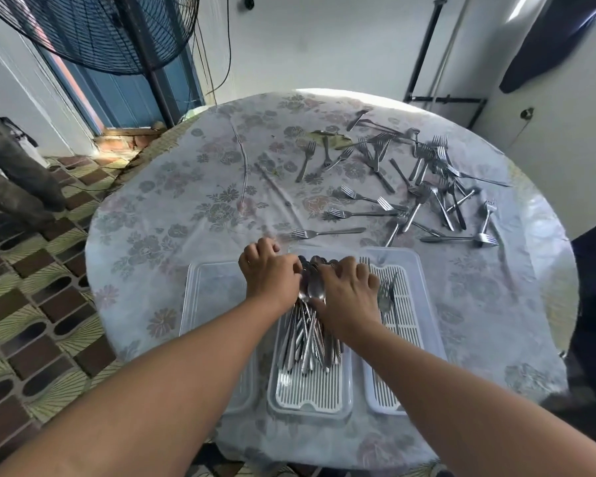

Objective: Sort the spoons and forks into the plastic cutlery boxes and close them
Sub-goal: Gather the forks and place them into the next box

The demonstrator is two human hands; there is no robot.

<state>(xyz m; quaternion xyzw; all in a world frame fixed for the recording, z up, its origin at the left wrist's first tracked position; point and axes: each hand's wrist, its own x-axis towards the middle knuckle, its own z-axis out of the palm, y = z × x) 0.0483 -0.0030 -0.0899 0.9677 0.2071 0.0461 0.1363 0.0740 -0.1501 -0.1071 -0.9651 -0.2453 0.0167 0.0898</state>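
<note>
Floor tiles in a brown and green pattern show at the left, with a standing fan at far left beside a blue door. A round desk under a floral cloth fills the middle. At its near edge a clear plastic lid lies leftmost, just beside the middle cutlery box, which holds a slatted white insert and a thick bundle of spoons with bowls pointing far and handles pointing near. The left hand sits at the left side of the spoon bowls, its grip curled with fingertips against the bundle; whether it truly holds any spoon I cannot tell. The right hand lies over the right side of the same bowls, fingers spread and bent down onto them, pressing rather than clearly clasping. Right of that hand stands the right cutlery box, also with a slatted insert, holding a few forks near its far left corner. Loose forks are scattered over the far right part of the desk, some overlapping; one fork lies alone just beyond the hands.
</note>
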